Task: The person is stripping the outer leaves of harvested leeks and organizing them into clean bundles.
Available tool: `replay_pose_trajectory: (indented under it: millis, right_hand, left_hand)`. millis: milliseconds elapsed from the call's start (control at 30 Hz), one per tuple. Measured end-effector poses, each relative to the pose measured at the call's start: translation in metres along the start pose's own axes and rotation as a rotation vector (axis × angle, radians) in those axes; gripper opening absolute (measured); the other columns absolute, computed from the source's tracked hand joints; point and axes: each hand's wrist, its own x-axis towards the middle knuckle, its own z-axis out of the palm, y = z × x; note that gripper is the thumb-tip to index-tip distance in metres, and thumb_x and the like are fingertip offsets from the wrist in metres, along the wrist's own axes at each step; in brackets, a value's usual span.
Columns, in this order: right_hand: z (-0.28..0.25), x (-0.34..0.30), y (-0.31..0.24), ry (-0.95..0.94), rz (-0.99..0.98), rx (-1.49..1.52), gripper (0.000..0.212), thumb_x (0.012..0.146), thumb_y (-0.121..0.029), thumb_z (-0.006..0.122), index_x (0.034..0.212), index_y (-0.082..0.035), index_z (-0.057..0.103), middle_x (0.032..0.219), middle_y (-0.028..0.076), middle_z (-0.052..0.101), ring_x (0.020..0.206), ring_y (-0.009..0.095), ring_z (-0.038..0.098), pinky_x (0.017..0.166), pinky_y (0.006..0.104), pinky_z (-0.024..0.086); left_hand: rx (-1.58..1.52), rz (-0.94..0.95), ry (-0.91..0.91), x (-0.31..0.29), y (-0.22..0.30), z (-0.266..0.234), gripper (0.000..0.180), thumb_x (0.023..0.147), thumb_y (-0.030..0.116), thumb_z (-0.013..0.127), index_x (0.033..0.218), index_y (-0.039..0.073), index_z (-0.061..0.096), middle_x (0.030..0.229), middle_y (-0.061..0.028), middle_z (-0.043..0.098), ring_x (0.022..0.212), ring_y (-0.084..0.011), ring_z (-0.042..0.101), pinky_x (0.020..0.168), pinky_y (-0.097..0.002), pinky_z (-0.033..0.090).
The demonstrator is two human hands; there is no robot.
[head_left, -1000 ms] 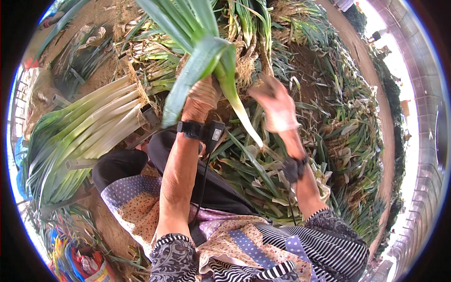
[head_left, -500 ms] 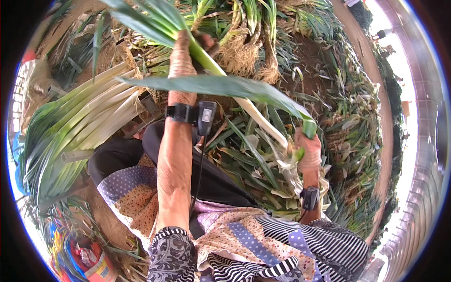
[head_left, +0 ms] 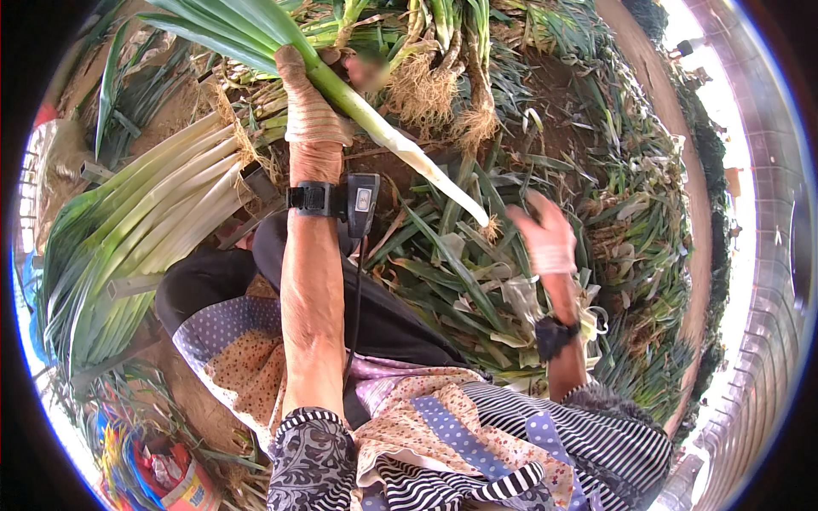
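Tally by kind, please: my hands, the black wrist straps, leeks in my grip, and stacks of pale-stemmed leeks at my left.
Hands: 2, left hand and right hand
Black wrist straps: 2
Leek in grip: 1
Leek stack at left: 1
Total: 6

Bright daytime light in here, sides totally blown out
From where I'm standing it's soft and even over the leek bundle [head_left: 153, 226], with darker shadow between the loose leaves [head_left: 460, 277]. Both side edges glare white, blue-purple fringing runs into black corners, and the fisheye bends the grey wall [head_left: 771, 145] into an arc. The right hand [head_left: 547, 238] looks a bit soft; a smudgy blurred patch [head_left: 367, 74] sits beside the left hand [head_left: 312, 106].
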Motion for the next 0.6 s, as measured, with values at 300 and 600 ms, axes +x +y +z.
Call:
replay_pose_trajectory:
  millis: [300, 600]
  right_hand:
    - [0.07, 0.071, -0.104, -0.078, -0.724, -0.266, 0.016, 0.078, -0.026, 0.061, 0.088, -0.013, 0.06, 0.075, 0.007, 0.058, 0.068, 0.028, 0.061, 0.057, 0.0397, 0.05]
    - [0.053, 0.007, 0.008, -0.115, -0.292, -0.13, 0.017, 0.079, -0.022, 0.06, 0.089, -0.011, 0.067, 0.086, 0.009, 0.063, 0.077, 0.026, 0.061, 0.069, 0.034, 0.048]
  left_hand:
    - [-0.021, -0.11, -0.155, 0.0, -0.002, 0.007, 0.065, 0.063, 0.074, 0.061, 0.071, 0.011, 0.051, 0.064, -0.0027, 0.049, 0.057, -0.0145, 0.045, 0.052, -0.0284, 0.036]
    - [-0.046, -0.066, -0.173, 0.009, 0.001, -0.005, 0.068, 0.064, 0.08, 0.052, 0.069, 0.012, 0.049, 0.059, -0.0021, 0.046, 0.051, -0.0132, 0.04, 0.044, -0.0257, 0.03]
